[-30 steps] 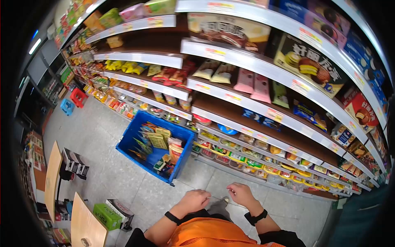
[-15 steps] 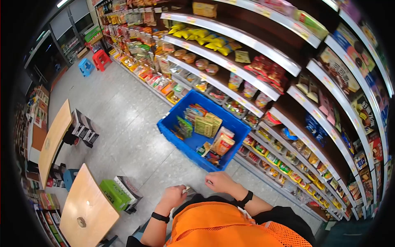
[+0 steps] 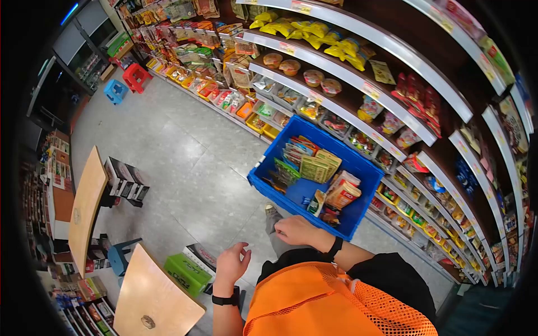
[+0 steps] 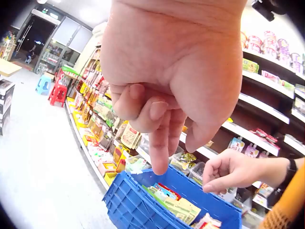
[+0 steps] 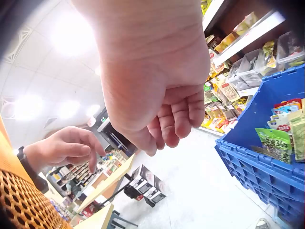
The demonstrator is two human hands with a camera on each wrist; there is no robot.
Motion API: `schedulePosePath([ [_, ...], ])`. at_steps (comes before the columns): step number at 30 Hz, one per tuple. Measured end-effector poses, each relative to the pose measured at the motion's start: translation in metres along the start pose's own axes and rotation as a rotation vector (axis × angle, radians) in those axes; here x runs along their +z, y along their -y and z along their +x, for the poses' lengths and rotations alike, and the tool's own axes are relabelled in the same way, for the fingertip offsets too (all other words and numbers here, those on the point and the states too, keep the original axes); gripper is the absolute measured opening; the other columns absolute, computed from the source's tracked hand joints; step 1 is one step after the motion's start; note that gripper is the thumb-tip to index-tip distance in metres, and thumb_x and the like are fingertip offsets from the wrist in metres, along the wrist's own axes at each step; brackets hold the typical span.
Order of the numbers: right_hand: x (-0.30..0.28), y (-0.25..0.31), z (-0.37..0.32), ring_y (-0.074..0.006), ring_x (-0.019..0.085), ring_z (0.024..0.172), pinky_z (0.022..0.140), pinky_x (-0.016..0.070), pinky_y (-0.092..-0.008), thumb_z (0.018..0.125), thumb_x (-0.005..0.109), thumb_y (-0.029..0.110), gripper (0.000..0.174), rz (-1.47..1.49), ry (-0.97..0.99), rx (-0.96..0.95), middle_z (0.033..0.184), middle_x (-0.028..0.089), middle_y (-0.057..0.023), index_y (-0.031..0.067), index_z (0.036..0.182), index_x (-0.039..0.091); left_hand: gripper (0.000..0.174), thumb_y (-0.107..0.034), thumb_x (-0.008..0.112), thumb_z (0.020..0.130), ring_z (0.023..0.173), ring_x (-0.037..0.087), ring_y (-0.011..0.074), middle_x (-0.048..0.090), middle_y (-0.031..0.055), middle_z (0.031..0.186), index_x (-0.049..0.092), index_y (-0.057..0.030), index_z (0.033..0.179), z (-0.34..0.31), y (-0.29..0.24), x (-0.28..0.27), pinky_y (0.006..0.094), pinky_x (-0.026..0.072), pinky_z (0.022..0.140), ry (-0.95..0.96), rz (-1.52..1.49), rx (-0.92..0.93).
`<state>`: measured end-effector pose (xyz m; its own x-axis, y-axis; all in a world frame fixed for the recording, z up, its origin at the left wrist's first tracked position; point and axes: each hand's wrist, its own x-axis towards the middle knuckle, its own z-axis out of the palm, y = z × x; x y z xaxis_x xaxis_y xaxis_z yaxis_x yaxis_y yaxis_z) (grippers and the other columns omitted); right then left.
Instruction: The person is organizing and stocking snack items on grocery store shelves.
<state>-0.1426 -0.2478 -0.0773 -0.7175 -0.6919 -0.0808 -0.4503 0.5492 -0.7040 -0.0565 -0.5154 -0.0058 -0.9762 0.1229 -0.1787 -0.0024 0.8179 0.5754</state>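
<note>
My left hand (image 3: 231, 264) hangs in front of the orange vest (image 3: 314, 297), its fingers loosely bent and holding nothing. Close to the near side of a blue plastic crate (image 3: 274, 193) is my right hand (image 3: 297, 230), also holding nothing, fingers relaxed and slightly curled. The crate stands on the floor against the shelves. Inside it are pale green packets (image 3: 315, 169), red-and-white packets (image 3: 343, 193) and a bright green bag (image 5: 275, 143). In the left wrist view, the left hand (image 4: 174, 71) overlaps the crate's far edge.
Snack shelves (image 3: 336, 50) run along the right, with yellow bags (image 3: 314, 33) and small tubs. Two wooden tables (image 3: 151, 297) stand at the left, near a green box (image 3: 188, 274) and stacked dark cartons (image 3: 126, 179). Farther back are a red stool (image 3: 136, 77) and a blue stool (image 3: 115, 91).
The head view has turned left, so the crate and shelves shift right and the crate looks nearer. My hands have moved farther apart, the right one now close by the crate.
</note>
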Motion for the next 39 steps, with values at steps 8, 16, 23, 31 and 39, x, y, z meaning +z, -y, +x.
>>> schedulePosePath([
  [8,-0.042,-0.038,0.164,-0.0367,0.067,0.079,0.069,0.053,-0.0484,0.086,0.066,0.019,0.012,0.046,-0.158,-0.05,0.08,0.067,-0.0127,0.007,0.082,0.064,0.023,-0.023,0.07,0.091,0.077,0.071,0.0355,0.075,0.0092,0.086,0.072,-0.0088,0.11,0.125,0.024,-0.09,0.0453,0.0563,0.07,0.087,0.132,0.024],
  [16,-0.105,-0.055,0.297,-0.0374,0.068,0.078,0.07,0.0532,-0.0493,0.088,0.065,0.019,0.013,-0.066,-0.183,-0.108,0.08,0.068,-0.0125,0.0072,0.082,0.064,0.023,-0.022,0.072,0.09,0.078,0.072,0.0358,0.075,0.0097,0.086,0.073,-0.0092,0.108,0.238,0.047,-0.137,0.0445,0.057,0.071,0.04,0.067,0.078],
  [23,-0.095,-0.078,0.356,-0.0378,0.068,0.081,0.071,0.0535,-0.05,0.087,0.066,0.021,0.013,-0.096,-0.192,0.101,0.083,0.069,-0.0129,0.0079,0.086,0.065,0.022,-0.023,0.072,0.09,0.076,0.072,0.0352,0.075,0.0081,0.084,0.074,-0.0109,0.108,0.324,0.136,-0.172,0.0447,0.057,0.069,0.128,0.071,0.127],
  [31,-0.103,-0.058,0.447,-0.0384,0.069,0.089,0.078,0.0543,-0.0502,0.086,0.064,0.019,0.014,-0.137,-0.197,0.351,0.09,0.071,-0.0151,0.0066,0.089,0.067,0.023,-0.024,0.07,0.092,0.079,0.072,0.0336,0.076,0.0084,0.086,0.073,-0.0094,0.11,0.435,0.229,-0.246,0.0442,0.0572,0.071,0.262,0.075,0.307],
  [39,-0.119,-0.027,0.511,-0.038,0.068,0.087,0.076,0.0537,-0.05,0.087,0.068,0.023,0.016,-0.136,-0.405,0.446,0.09,0.072,-0.0136,0.0073,0.09,0.067,0.023,-0.025,0.069,0.092,0.078,0.072,0.0325,0.076,0.0075,0.085,0.071,-0.01,0.109,0.558,0.294,-0.294,0.0436,0.0572,0.071,0.395,0.146,0.54],
])
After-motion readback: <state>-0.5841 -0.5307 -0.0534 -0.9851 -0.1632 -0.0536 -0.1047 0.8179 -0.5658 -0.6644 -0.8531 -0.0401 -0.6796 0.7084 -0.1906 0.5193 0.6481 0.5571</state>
